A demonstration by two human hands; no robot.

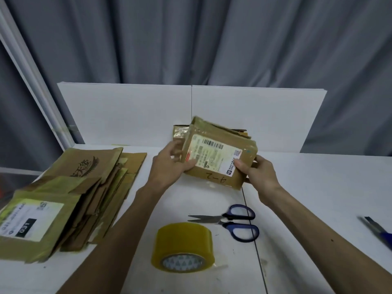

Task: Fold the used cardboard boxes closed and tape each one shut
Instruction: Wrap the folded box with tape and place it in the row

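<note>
brown labelled cardboard box [218, 158] tilted above table, flattened boxes [70, 200] stacked left

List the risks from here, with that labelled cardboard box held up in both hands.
1. Both the left hand and right hand grip the brown cardboard box with the white label; freeing one for tape may let it slip or gape open.
2. The blue-handled steel scissors lie with blades parted beside the yellowish roll of packing tape; a reach there might catch them.

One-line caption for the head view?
Left hand and right hand hold a labelled cardboard box; tape roll and scissors lie on the table.
</note>
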